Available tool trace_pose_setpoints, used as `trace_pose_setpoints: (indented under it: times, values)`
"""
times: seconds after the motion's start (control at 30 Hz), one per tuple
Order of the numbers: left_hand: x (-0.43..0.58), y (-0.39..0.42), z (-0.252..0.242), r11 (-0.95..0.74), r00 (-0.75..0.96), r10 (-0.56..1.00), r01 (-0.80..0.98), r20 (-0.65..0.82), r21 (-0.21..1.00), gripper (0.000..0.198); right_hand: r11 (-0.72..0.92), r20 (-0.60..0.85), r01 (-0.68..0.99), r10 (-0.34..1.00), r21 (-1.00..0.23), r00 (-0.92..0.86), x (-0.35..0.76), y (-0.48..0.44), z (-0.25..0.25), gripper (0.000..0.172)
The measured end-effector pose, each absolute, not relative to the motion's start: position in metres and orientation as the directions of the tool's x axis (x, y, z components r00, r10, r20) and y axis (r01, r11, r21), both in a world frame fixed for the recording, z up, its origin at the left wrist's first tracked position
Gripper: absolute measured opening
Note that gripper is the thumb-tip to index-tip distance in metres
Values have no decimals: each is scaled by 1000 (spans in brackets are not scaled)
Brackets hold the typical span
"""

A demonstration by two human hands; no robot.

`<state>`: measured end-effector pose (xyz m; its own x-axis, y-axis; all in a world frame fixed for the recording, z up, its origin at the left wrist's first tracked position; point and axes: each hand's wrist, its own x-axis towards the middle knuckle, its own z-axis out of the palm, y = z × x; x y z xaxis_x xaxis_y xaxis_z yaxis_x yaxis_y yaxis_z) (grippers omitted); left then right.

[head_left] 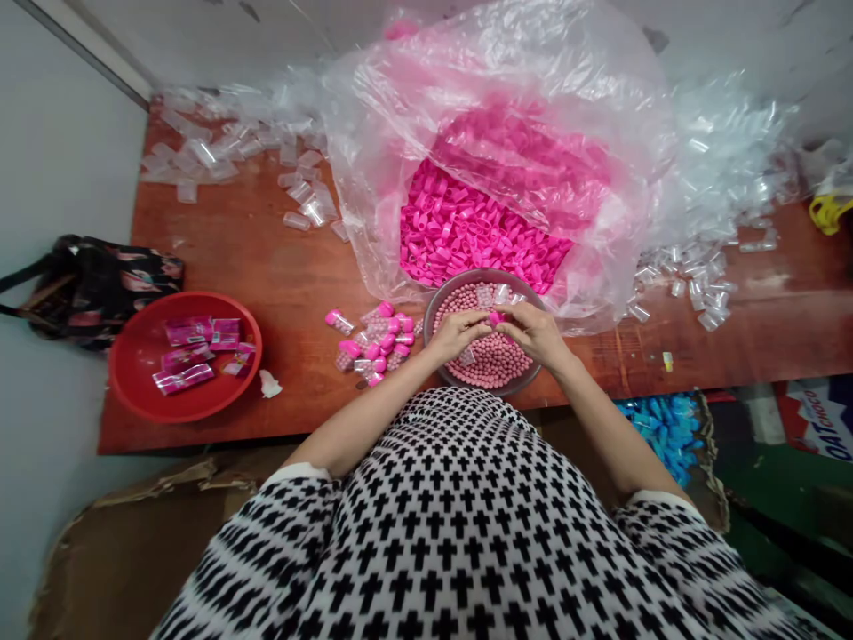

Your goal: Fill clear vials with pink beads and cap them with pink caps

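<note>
Both hands' fingertips close on a pink cap [497,318], the left hand [459,336] and right hand [535,335] meeting near the centre of the frame, over the grey bowl [428,313] of pink beads [494,363]. Whether a tube sits under the cap is hidden. Good handling likely means working low, so strays fall back in, and pressing squarely, without tilt.

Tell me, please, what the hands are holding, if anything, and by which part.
A pink cap, between the left hand and right hand; which part they grip is too small to tell.
</note>
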<state>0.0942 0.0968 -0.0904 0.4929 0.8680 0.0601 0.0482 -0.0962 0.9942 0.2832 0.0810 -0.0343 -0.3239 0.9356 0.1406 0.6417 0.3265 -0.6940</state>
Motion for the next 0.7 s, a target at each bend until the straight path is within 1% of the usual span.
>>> trace_pose_setpoints:
  times: [0.13, 0.3, 0.37, 0.53, 0.7]
  values:
    - [90, 96, -83, -133, 464, 883, 102, 71, 986, 30, 411, 207, 613, 903, -675, -377, 281, 75, -38, 25]
    - [91, 98, -74, -208, 482, 865, 92, 139, 974, 28, 493, 289, 564, 863, -662, -415, 281, 68, -38, 27]
    - [91, 98, -70, -206, 478, 867, 94, 138, 974, 28, 486, 298, 575, 869, -658, -394, 280, 67, -36, 28]
    - [91, 98, -62, -235, 470, 871, 145, 142, 961, 29, 396, 288, 622, 918, -675, -272, 275, 70, -32, 27]
    - [85, 101, -66, -265, 468, 872, 199, 146, 943, 30, 416, 289, 630, 909, -655, -300, 270, 70, -35, 24]
